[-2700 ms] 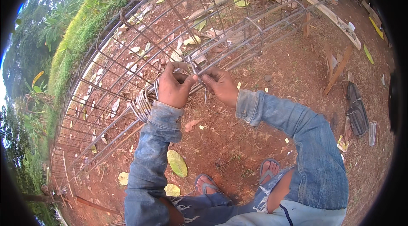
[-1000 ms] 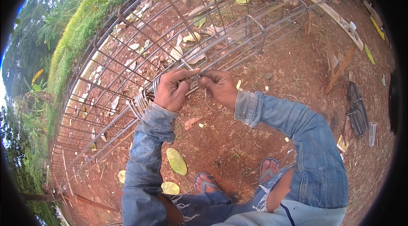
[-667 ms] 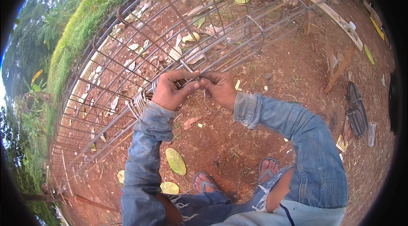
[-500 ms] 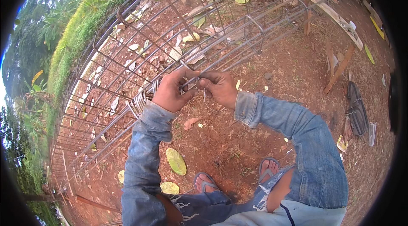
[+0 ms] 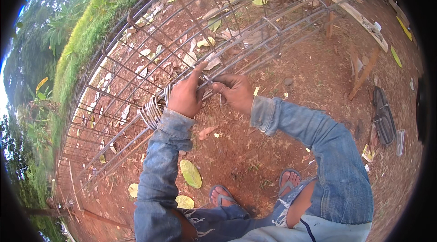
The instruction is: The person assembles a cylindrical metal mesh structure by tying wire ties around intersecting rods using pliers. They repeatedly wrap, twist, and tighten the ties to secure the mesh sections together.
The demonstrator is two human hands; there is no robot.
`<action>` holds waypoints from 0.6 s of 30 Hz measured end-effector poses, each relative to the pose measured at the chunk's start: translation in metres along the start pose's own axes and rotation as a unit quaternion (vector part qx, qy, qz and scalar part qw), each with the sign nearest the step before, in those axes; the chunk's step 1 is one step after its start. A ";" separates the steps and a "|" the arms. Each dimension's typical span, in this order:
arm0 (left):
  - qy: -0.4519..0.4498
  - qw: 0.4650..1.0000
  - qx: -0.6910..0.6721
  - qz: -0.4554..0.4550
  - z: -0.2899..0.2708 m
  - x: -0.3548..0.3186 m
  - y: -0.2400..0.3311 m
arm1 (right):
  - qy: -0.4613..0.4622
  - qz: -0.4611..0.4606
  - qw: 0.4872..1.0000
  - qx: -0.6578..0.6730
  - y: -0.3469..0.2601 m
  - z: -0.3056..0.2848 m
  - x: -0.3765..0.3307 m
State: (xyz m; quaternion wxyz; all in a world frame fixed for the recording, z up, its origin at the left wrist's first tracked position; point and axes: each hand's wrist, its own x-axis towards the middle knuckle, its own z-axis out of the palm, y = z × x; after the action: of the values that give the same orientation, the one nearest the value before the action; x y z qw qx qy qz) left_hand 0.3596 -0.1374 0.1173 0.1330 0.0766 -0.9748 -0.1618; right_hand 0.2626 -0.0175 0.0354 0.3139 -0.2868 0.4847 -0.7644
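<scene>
Several long steel reinforcing bars (image 5: 248,55) run diagonally from lower left to upper right. A bundle of bent steel stirrups (image 5: 151,113) is gathered around them beside my left wrist. My left hand (image 5: 184,98) is at the bars, just right of the bundle. Its index finger is stretched up along the steel and its thumb is apart from it; the other fingers are hidden. Close by on the right, my right hand (image 5: 236,92) pinches thumb and fingertips at a bar joint. A thin tie wire (image 5: 222,108) loops down from this pinch.
Beyond the bars stands a rebar mesh (image 5: 136,55) over reddish soil with dry leaves. Wooden stakes (image 5: 364,74) and a plank (image 5: 348,10) frame the right side. A dark bag (image 5: 383,117) lies at far right, beside a clear tube (image 5: 400,142).
My left index finger has straightened upward, away from the thumb, where both were pinched together before. My right hand stays pinched in nearly the same place.
</scene>
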 end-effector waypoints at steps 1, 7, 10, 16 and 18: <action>-0.012 1.000 0.012 -0.009 -0.001 0.000 0.001 | -0.005 0.000 1.000 -0.007 -0.001 -0.002 0.000; -0.036 0.998 -0.050 0.005 -0.012 0.000 0.002 | -0.019 0.002 0.999 -0.027 -0.005 0.001 0.001; -0.104 0.982 -0.134 -0.082 -0.026 0.003 0.013 | -0.012 0.006 0.999 -0.032 -0.004 -0.006 -0.001; -0.132 0.977 -0.139 -0.090 -0.036 0.011 0.001 | -0.019 0.023 0.999 -0.021 -0.013 0.001 -0.001; -0.177 0.979 -0.094 -0.037 -0.040 0.018 0.000 | -0.026 0.020 0.999 -0.020 -0.008 -0.002 -0.002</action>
State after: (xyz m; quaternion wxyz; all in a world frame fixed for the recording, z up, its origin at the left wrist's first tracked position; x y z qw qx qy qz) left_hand 0.3543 -0.1528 0.1580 -0.0415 0.0703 -0.9599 -0.2681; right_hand 0.2608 -0.0127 0.0422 0.3359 -0.3028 0.4972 -0.7404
